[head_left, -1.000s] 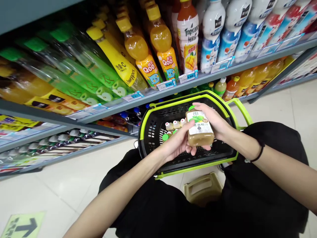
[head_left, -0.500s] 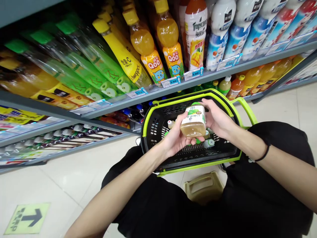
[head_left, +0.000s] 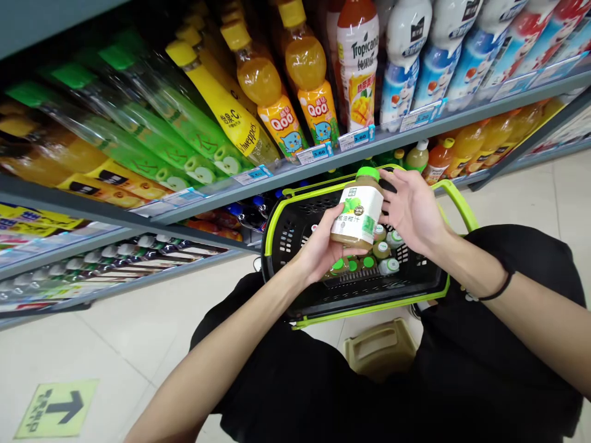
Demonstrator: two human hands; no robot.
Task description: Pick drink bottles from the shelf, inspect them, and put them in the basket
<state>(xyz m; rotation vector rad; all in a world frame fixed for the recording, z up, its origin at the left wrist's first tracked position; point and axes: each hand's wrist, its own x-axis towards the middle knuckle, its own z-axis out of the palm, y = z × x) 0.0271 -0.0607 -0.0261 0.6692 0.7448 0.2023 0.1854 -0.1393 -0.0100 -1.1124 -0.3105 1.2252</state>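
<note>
My left hand (head_left: pixel 322 251) grips a squarish juice bottle (head_left: pixel 359 212) with a green cap, a white label and pale brown contents. The bottle is tilted, label toward me, above a black shopping basket (head_left: pixel 314 300) with lime-green trim. Beside the bottle's right side, my right hand (head_left: pixel 410 206) has its fingers spread; whether a fingertip touches the bottle is hard to tell. Down in the basket stand several small bottles (head_left: pixel 368 262) with green or white caps, partly hidden by my left hand and the held bottle.
A shelf edge (head_left: pixel 295 163) with price tags runs across just beyond the basket, holding rows of drink bottles (head_left: pixel 318 92). Lower shelves carry more bottles (head_left: pixel 92 261). A beige plastic stool (head_left: pixel 381 351) sits between my legs. A green arrow sign (head_left: pixel 58 408) lies on the tiled floor.
The bottle has turned more upright, so its green cap and label show more fully. My right hand has drawn away to the right and spread its fingers.
</note>
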